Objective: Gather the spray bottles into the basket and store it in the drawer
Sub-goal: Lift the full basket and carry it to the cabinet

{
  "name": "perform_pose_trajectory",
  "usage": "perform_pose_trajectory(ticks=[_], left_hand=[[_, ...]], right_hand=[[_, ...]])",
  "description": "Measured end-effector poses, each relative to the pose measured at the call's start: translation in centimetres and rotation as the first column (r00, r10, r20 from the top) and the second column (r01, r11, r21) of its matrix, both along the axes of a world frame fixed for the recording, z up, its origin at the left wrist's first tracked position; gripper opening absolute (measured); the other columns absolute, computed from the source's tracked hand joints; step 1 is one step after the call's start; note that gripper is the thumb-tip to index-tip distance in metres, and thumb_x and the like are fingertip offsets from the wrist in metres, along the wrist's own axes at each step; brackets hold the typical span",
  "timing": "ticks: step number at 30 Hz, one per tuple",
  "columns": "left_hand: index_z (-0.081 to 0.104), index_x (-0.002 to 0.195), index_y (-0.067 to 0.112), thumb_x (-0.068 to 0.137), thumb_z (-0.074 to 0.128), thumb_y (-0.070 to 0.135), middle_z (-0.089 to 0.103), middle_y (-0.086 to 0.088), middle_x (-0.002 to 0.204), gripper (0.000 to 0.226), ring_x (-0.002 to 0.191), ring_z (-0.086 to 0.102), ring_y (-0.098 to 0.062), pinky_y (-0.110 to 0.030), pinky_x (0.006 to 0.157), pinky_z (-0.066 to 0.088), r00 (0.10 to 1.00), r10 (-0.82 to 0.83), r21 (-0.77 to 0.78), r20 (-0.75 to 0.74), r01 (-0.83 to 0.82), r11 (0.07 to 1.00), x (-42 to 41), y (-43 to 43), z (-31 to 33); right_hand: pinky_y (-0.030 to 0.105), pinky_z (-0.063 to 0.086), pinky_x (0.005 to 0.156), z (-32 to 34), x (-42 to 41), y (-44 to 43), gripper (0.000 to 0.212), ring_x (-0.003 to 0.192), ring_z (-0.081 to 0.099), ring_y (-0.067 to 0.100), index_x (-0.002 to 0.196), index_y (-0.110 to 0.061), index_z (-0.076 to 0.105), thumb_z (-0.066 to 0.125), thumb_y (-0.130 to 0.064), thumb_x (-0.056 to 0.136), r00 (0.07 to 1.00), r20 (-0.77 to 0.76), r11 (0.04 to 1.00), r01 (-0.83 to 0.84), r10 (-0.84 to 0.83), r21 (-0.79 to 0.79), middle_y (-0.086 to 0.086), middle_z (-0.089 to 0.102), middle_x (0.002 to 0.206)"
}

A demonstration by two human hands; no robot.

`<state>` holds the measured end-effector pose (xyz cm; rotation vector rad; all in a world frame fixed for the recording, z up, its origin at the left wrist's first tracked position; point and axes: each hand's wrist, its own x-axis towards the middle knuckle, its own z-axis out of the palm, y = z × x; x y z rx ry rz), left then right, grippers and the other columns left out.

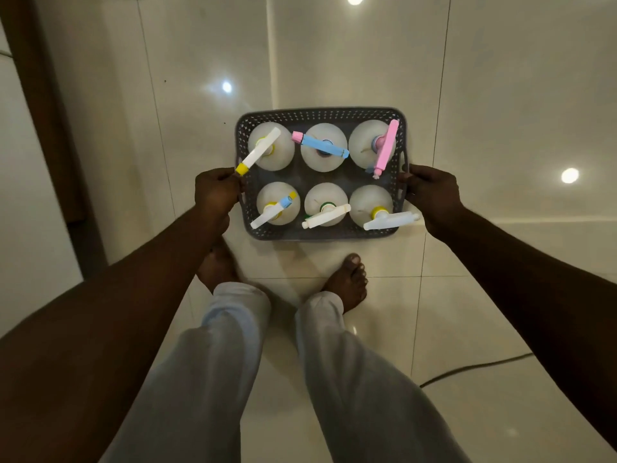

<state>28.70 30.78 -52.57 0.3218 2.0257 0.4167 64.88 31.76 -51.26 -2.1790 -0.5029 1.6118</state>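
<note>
A dark grey perforated basket (320, 114) is held out in front of me above the tiled floor. Several white spray bottles stand upright in it in two rows. The back row has a white-and-yellow nozzle (262, 149), a blue one (322, 146) and a pink one (386, 148). The front row's nozzles (325, 216) are mostly white. My left hand (216, 192) grips the basket's left handle. My right hand (432, 192) grips the right handle. No drawer is in view.
Glossy cream floor tiles (500, 95) reflect ceiling lights. A dark wooden frame or door edge (43, 128) runs along the left. A dark cable (474, 367) lies on the floor at lower right. My bare feet (347, 282) and light trousers are below the basket.
</note>
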Motion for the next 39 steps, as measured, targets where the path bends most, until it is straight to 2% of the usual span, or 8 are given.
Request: perform_pose_trajectory(ticks=[4, 10, 20, 23, 28, 30, 34, 39], left_hand=[[0.075, 0.081, 0.017, 0.090, 0.064, -0.001, 0.071, -0.015, 0.082, 0.023, 0.088, 0.069, -0.031, -0.052, 0.096, 0.058, 0.999, 0.033, 0.009, 0.025, -0.034, 0.999, -0.9, -0.1, 1.6], [0.078, 0.073, 0.026, 0.086, 0.069, 0.004, 0.076, -0.028, 0.096, 0.027, 0.086, 0.070, -0.031, -0.060, 0.095, 0.059, 0.999, 0.040, 0.039, -0.008, -0.039, 0.998, -3.0, -0.9, 7.7], [0.079, 0.074, 0.023, 0.092, 0.064, 0.000, 0.075, -0.024, 0.092, 0.033, 0.088, 0.066, -0.027, -0.062, 0.095, 0.056, 0.977, 0.192, 0.137, 0.098, -0.204, 0.969, -8.8, -2.9, 28.7], [0.083, 0.067, 0.029, 0.093, 0.063, 0.002, 0.079, -0.007, 0.079, 0.042, 0.084, 0.069, -0.024, -0.055, 0.093, 0.060, 0.962, 0.253, 0.152, 0.107, -0.267, 0.952, -11.3, -4.0, 34.5], [0.082, 0.077, 0.022, 0.093, 0.068, 0.011, 0.078, -0.018, 0.089, 0.024, 0.080, 0.068, -0.023, -0.056, 0.093, 0.059, 0.914, 0.400, 0.208, 0.073, -0.406, 0.890, -15.6, -5.8, 43.4], [0.083, 0.069, 0.025, 0.092, 0.068, 0.010, 0.077, -0.023, 0.092, 0.032, 0.082, 0.068, -0.025, -0.057, 0.094, 0.059, 0.888, 0.452, 0.230, 0.082, -0.458, 0.859, -17.4, -7.0, 46.3], [0.082, 0.062, 0.029, 0.093, 0.065, 0.004, 0.075, -0.015, 0.085, 0.043, 0.084, 0.068, -0.026, -0.055, 0.096, 0.058, 0.837, 0.536, 0.266, 0.110, -0.545, 0.795, -21.1, -9.3, 51.2], [0.081, 0.065, 0.023, 0.092, 0.063, 0.000, 0.075, -0.020, 0.091, 0.040, 0.086, 0.069, -0.029, -0.055, 0.097, 0.058, 0.756, 0.640, 0.279, 0.137, -0.650, 0.707, -26.0, -12.3, 55.7]], right_hand=[[0.045, 0.059, 0.100, 2.1, -0.4, 0.2, 0.029, 0.102, 0.071, 0.034, 0.124, 0.004, 0.071, 0.066, -0.002, 0.096, 1.000, 0.006, 1.000, 0.001, -0.001, -0.008, 0.025, 0.074, 0.115], [0.048, 0.058, 0.102, 8.8, -2.1, 0.9, 0.028, 0.114, 0.071, 0.039, 0.125, 0.001, 0.072, 0.066, -0.003, 0.097, 0.999, -0.002, 0.999, -0.042, 0.042, 0.030, 0.022, 0.075, 0.116], [0.050, 0.057, 0.103, 28.9, -8.5, 5.5, 0.020, 0.099, 0.072, 0.031, 0.112, -0.006, 0.077, 0.068, -0.002, 0.095, 0.974, -0.009, 0.971, -0.224, 0.226, 0.087, 0.021, 0.076, 0.109], [0.052, 0.055, 0.105, 34.6, -11.1, 7.2, 0.022, 0.099, 0.071, 0.031, 0.115, -0.001, 0.076, 0.066, 0.000, 0.095, 0.948, -0.028, 0.942, -0.313, 0.318, 0.122, 0.025, 0.075, 0.114], [0.049, 0.057, 0.103, 43.6, -17.2, 9.6, 0.019, 0.095, 0.070, 0.030, 0.112, 0.000, 0.075, 0.066, 0.001, 0.095, 0.907, -0.071, 0.899, -0.397, 0.415, 0.186, 0.027, 0.074, 0.116], [0.049, 0.057, 0.103, 46.5, -19.9, 10.0, 0.018, 0.096, 0.070, 0.031, 0.110, -0.002, 0.076, 0.066, 0.001, 0.095, 0.886, -0.084, 0.879, -0.433, 0.456, 0.202, 0.029, 0.073, 0.116], [0.053, 0.055, 0.105, 51.1, -25.2, 10.8, 0.022, 0.099, 0.070, 0.032, 0.115, 0.004, 0.074, 0.064, 0.002, 0.096, 0.842, -0.083, 0.834, -0.505, 0.532, 0.222, 0.028, 0.074, 0.116], [0.054, 0.055, 0.105, 55.5, -32.8, 11.1, 0.023, 0.096, 0.069, 0.031, 0.116, 0.006, 0.074, 0.062, 0.003, 0.096, 0.770, -0.081, 0.760, -0.599, 0.633, 0.251, 0.031, 0.073, 0.117]])
